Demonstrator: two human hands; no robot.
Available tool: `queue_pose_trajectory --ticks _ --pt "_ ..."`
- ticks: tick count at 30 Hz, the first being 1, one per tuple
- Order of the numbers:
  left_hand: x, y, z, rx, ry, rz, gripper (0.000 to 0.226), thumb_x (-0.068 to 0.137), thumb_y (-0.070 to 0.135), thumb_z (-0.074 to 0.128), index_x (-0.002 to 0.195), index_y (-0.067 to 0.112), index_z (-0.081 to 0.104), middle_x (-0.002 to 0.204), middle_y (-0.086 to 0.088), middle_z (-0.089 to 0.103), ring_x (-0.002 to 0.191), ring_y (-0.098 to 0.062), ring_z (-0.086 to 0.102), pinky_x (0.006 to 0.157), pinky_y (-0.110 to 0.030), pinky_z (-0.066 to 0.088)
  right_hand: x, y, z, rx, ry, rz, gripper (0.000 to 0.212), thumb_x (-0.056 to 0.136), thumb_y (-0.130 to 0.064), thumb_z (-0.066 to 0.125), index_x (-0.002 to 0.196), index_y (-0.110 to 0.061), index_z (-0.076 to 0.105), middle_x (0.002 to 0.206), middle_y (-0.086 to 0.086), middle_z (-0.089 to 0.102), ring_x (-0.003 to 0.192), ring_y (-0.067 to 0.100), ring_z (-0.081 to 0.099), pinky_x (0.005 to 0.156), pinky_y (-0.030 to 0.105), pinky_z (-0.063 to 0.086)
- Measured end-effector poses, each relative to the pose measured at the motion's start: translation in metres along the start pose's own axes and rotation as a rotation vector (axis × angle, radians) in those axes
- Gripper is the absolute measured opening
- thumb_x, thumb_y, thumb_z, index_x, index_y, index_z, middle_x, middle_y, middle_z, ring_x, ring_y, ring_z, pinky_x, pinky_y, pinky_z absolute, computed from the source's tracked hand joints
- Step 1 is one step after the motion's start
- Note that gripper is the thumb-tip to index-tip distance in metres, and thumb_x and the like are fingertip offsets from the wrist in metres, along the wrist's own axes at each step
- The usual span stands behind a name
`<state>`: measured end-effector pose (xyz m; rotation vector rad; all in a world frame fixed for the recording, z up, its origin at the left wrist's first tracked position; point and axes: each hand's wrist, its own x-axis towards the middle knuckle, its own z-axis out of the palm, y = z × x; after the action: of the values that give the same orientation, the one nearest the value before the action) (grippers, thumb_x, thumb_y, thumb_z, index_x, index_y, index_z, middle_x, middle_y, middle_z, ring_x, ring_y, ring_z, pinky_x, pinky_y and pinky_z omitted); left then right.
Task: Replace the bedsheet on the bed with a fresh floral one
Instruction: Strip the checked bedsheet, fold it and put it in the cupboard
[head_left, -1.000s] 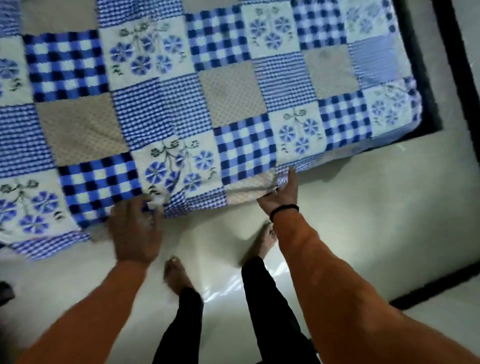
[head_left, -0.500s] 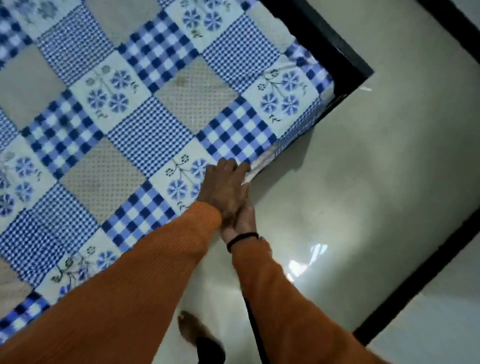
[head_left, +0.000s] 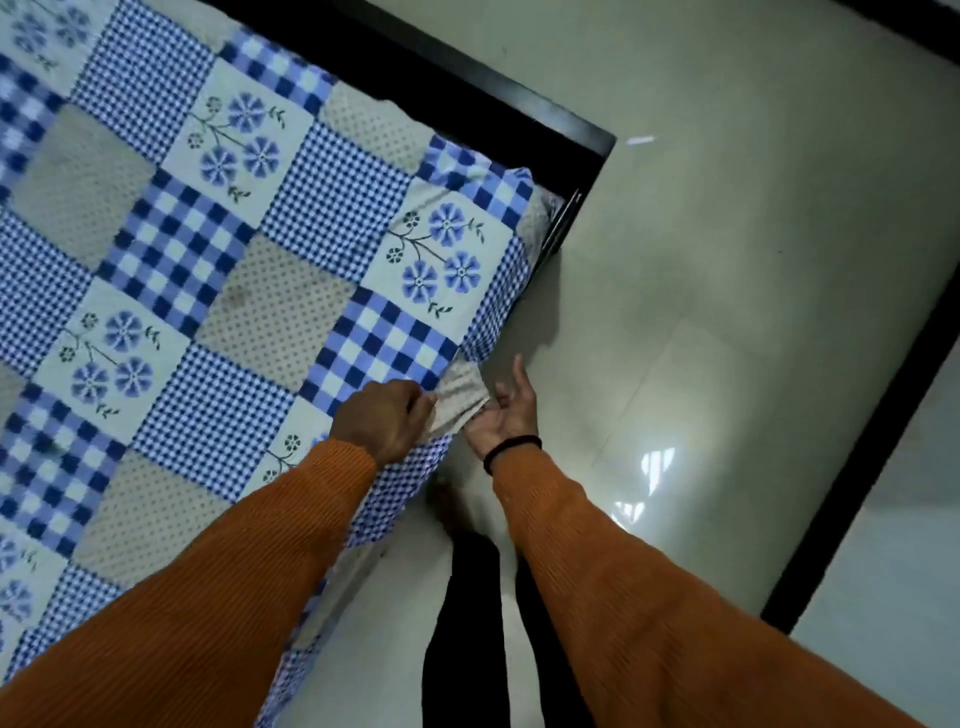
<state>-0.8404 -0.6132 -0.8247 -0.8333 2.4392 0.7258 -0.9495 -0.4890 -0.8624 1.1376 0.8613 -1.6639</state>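
Bedsheet (head_left: 270, 270) edge bunches at 6 o'clock: left hand (head_left: 387, 422) pinches it for pulling; right hand (head_left: 506, 415) waits, palm up and slack.

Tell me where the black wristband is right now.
In the head view, the black wristband sits on the right wrist, just below the right hand, right of centre. It is over the floor, beside the bedsheet edge.

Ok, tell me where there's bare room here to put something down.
Free: the pale floor, between the bedsheet's hanging edge and the black floor strip. Crowded: the bed's edge, where the left hand grips a bunched fold and the right hand lies beside it.
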Motion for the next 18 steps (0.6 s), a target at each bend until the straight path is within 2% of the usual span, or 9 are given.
queue_pose_trajectory --ticks 2,4,6,8,10,12,13,15,18 --pt "0.004 0.001 -0.005 0.092 -0.081 -0.014 0.037 0.108 0.049 0.038 0.089 0.023 0.056 0.071 0.000 0.054 0.061 -0.021 0.049 0.053 -0.032 0.035 -0.007 -0.013 0.010 0.037 0.044 -0.063 0.062 0.088 -0.045 0.076 0.131 -0.010 0.048 0.122 0.018 0.063 0.109 0.039 0.065 0.102 0.057 0.048" --pt "0.007 0.005 -0.013 0.164 -0.176 -0.040 0.038 0.107 0.051 0.036 0.101 0.020 0.057 0.080 -0.003 0.058 0.068 -0.025 0.054 0.059 -0.035 0.041 -0.028 -0.023 0.013 0.027 -0.042 -0.106 0.052 0.094 -0.044 0.068 0.127 -0.005 0.058 0.120 0.018 0.068 0.111 0.038 0.066 0.108 0.055 0.045" --pt "0.010 0.010 -0.018 0.162 -0.286 -0.074 0.042 0.107 0.052 0.035 0.115 0.016 0.057 0.096 -0.009 0.063 0.082 -0.030 0.060 0.068 -0.039 0.047 -0.049 -0.032 0.006 0.035 -0.107 -0.125 0.043 0.100 -0.044 0.058 0.107 -0.005 0.075 0.117 0.017 0.072 0.107 0.034 0.070 0.105 0.051 0.046" --pt "0.015 0.014 -0.023 0.133 -0.384 -0.111 0.046 0.108 0.051 0.034 0.126 0.014 0.054 0.116 -0.014 0.065 0.098 -0.034 0.062 0.080 -0.042 0.049 -0.057 -0.045 0.006 0.001 -0.106 -0.160 0.044 0.101 -0.042 0.057 0.089 -0.009 0.082 0.110 0.014 0.075 0.098 0.029 0.074 0.100 0.047 0.049" --pt "0.020 0.014 -0.028 0.130 -0.457 -0.121 0.044 0.107 0.049 0.035 0.126 0.014 0.052 0.122 -0.015 0.064 0.103 -0.034 0.062 0.086 -0.042 0.050 -0.038 -0.064 0.011 0.013 -0.072 -0.140 0.040 0.094 -0.042 0.070 0.117 -0.009 0.074 0.124 0.015 0.070 0.110 0.031 0.071 0.108 0.051 0.046" --pt "0.026 0.013 -0.031 0.139 -0.522 -0.122 0.042 0.106 0.050 0.038 0.124 0.014 0.052 0.120 -0.014 0.064 0.099 -0.031 0.061 0.087 -0.042 0.050 -0.003 -0.081 0.026 -0.067 -0.069 -0.167 0.082 0.082 -0.042 0.084 0.150 -0.016 0.046 0.143 0.018 0.058 0.127 0.039 0.060 0.114 0.059 0.039" --pt "0.031 0.013 -0.032 0.144 -0.555 -0.123 0.044 0.106 0.051 0.038 0.124 0.014 0.052 0.118 -0.014 0.064 0.095 -0.030 0.059 0.085 -0.041 0.049 0.014 -0.093 0.039 -0.089 -0.106 -0.157 0.092 0.079 -0.040 0.087 0.154 -0.018 0.039 0.145 0.019 0.056 0.130 0.041 0.057 0.114 0.060 0.039" --pt "0.043 0.013 -0.035 0.150 -0.608 -0.146 0.047 0.106 0.052 0.038 0.124 0.013 0.054 0.114 -0.012 0.064 0.089 -0.026 0.056 0.083 -0.038 0.048 0.039 -0.123 0.068 -0.055 -0.153 -0.201 0.084 0.082 -0.038 0.084 0.150 -0.011 0.044 0.143 0.021 0.057 0.130 0.041 0.057 0.114 0.058 0.040" --pt "0.062 0.014 -0.043 0.125 -0.719 -0.210 0.050 0.106 0.051 0.038 0.123 0.010 0.062 0.113 -0.009 0.067 0.094 -0.026 0.064 0.086 -0.038 0.053 0.060 -0.152 0.106 -0.070 -0.221 -0.180 0.074 0.082 -0.038 0.083 0.144 -0.009 0.055 0.139 0.020 0.061 0.128 0.039 0.059 0.115 0.057 0.039"
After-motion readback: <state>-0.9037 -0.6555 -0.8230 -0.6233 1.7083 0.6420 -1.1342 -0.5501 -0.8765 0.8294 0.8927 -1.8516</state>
